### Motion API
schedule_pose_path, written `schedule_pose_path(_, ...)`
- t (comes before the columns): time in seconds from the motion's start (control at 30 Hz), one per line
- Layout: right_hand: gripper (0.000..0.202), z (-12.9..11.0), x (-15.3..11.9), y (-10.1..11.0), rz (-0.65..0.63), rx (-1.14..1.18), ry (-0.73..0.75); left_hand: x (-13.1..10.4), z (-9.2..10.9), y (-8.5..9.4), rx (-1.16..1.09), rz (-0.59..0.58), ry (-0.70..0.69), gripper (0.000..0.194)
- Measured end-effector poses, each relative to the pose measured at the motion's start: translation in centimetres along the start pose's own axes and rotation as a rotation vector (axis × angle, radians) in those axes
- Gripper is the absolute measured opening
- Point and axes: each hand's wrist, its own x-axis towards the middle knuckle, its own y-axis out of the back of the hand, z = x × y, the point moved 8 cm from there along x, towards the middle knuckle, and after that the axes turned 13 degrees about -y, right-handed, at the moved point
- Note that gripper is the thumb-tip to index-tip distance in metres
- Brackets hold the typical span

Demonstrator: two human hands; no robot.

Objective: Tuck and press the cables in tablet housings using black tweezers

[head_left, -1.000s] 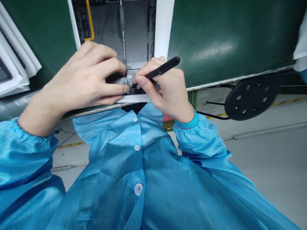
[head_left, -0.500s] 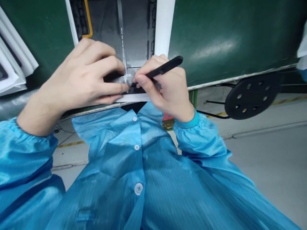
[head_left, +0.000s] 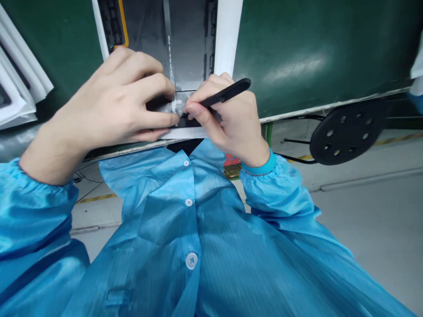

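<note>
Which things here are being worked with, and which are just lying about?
Being worked with:
black pen-like tool, in the right fingers
dark device panel, under the left fingers

Apparently just around:
stacked white sheets
black perforated seat

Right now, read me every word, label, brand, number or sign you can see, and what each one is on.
Nothing can be read clearly.
White print along the grey flat ribbon cable: too small and blurred.
Small pale rectangular mark near the bare left hand: too small.
Black pen-shaped tool in the bare right hand: no lettering that I can make out.
</note>
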Motion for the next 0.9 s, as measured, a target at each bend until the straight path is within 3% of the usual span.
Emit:
schedule_pose_path(0.13, 0.032, -0.2, -0.1, -0.1, 0.025, -0.020, 0.057, 0.2, -0.4, 0.2, -0.118, 0.023, 0.065, 0.050)
schedule_pose_path(0.27, 0.036, -0.2, 0.1, 0.1, 0.006, -0.055, 0.044, -0.5, 0.1, -0.2, -0.005, 0.019, -0.006, 0.040)
schedule_pose_path(0.47, 0.039, 0.4, 0.2, 1.2, 0.039, -0.112, 0.013, -1.3, 0.9, -0.2, 0.090, 0.127, -0.101, 0.030)
schedule_pose_path(0.63, 0.033, 0.0, 0.1, 1.2, 0.084, -0.093, 0.128, -1.3, 0.5, -0.9, 0.080, 0.060, -0.031, 0.035)
schedule_pose_path(0.9, 0.043, 1.2, 0.4, 2.6, 0.079, -0.081, -0.140, -1.6, 0.3, -0.6, -0.021, 0.112, -0.020, 0.038)
